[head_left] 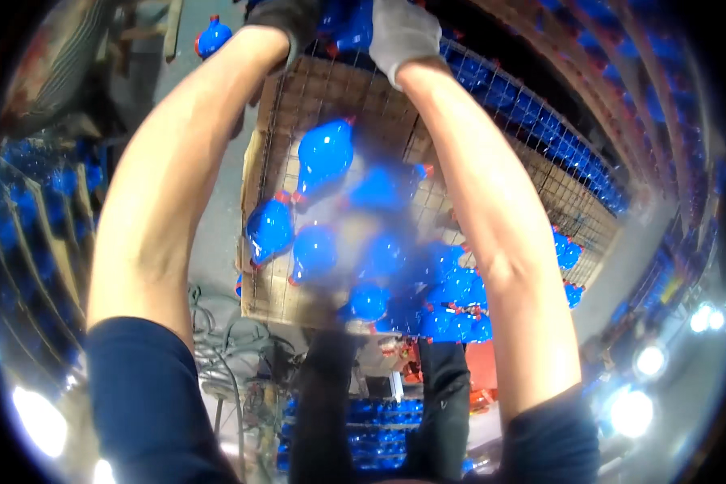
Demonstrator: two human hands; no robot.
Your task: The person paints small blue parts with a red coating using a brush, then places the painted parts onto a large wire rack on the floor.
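Both my arms reach to the far edge of the view. My left hand (289,22), in a dark grey glove, and my right hand (405,36), in a light grey glove, are on either side of a glossy blue part (348,31) with red on it. The upper edge cuts off my fingers, so their grip cannot be seen. Between my forearms, blue bulb-shaped parts with red end caps, such as this blue part (326,153) and this darker one (270,231), lie on a cardboard-lined wire mesh surface (290,105). Some of them are blurred.
More blue parts (460,290) crowd together near my right forearm. Another blue part (214,37) stands beyond my left forearm. Grey hoses or cables (250,339) lie at the near left. Stacked rows of blue parts (44,194) line the left side, with more rows at right.
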